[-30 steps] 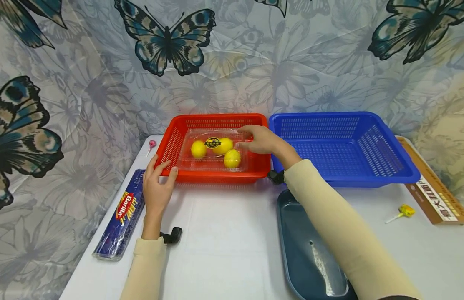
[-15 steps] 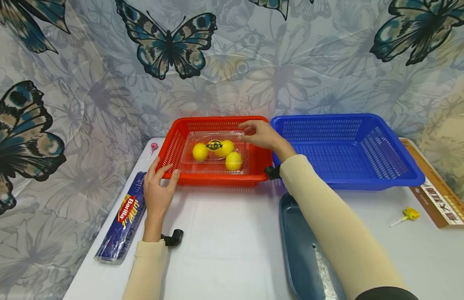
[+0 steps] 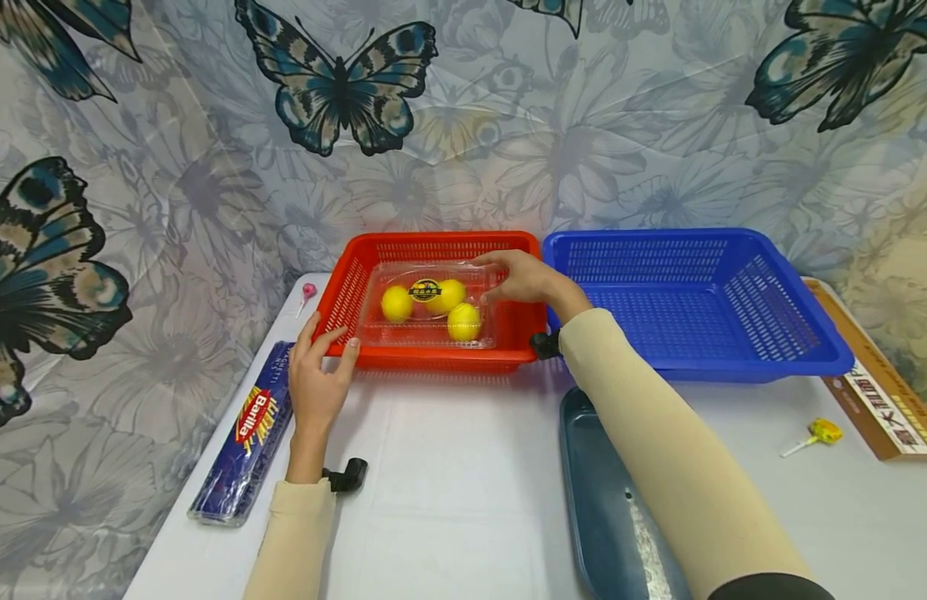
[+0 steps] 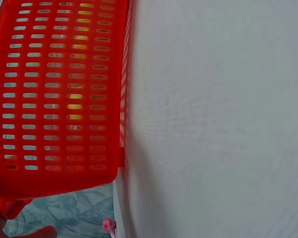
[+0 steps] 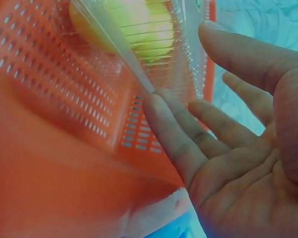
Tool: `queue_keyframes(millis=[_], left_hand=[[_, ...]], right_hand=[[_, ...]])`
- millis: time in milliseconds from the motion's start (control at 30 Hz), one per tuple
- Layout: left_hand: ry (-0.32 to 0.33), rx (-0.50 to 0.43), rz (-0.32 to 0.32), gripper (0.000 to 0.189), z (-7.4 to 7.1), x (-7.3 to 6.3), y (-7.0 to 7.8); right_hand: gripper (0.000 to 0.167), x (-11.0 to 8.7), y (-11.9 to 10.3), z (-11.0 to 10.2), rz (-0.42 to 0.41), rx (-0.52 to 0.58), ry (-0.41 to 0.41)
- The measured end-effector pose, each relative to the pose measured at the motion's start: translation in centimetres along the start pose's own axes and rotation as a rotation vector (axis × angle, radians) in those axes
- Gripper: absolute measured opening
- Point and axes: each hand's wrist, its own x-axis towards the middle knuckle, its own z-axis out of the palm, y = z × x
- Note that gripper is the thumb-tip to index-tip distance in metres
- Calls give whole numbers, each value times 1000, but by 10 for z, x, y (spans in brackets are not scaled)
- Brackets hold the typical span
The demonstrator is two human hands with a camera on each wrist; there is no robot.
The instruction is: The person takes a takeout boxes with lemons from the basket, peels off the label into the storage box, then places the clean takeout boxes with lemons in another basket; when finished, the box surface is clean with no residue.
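Note:
A clear plastic fruit box (image 3: 373, 325) with a black and yellow label lies in the red basket (image 3: 433, 363). Yellow lemons (image 3: 463, 322) show through its lid. Around the box's right end is my right hand (image 3: 527, 279), fingers and thumb spread apart. In the right wrist view, fingertips of the right hand (image 5: 238, 134) touch the box's clear edge, and the thumb stands apart from them. My left hand (image 3: 318, 379) rests at the basket's front left corner; only parts of its digits show in the left wrist view.
A blue basket (image 3: 696, 368) stands right of the red one. In front lies a dark tray (image 3: 594, 500), partly under the right sleeve. A Barilla spaghetti pack (image 3: 246, 442), a pink lollipop (image 3: 308, 290), a yellow lollipop (image 3: 824, 431) and a brown box (image 3: 884, 408) lie around.
The right hand lifted slightly off the box's right end, then came back down to it. The box has shifted a little left. The left hand has stayed at the basket corner.

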Motion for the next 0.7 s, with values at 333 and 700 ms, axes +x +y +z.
queue_keyframes(millis=[333,700], left_hand=[[3,-18,9,36,1,0,-1],[-5,-7,-7,37,-1,0,1]], right_hand=[[56,6,-2,-5,-43,24,60],[53,15,6,4,-74,34,147]])
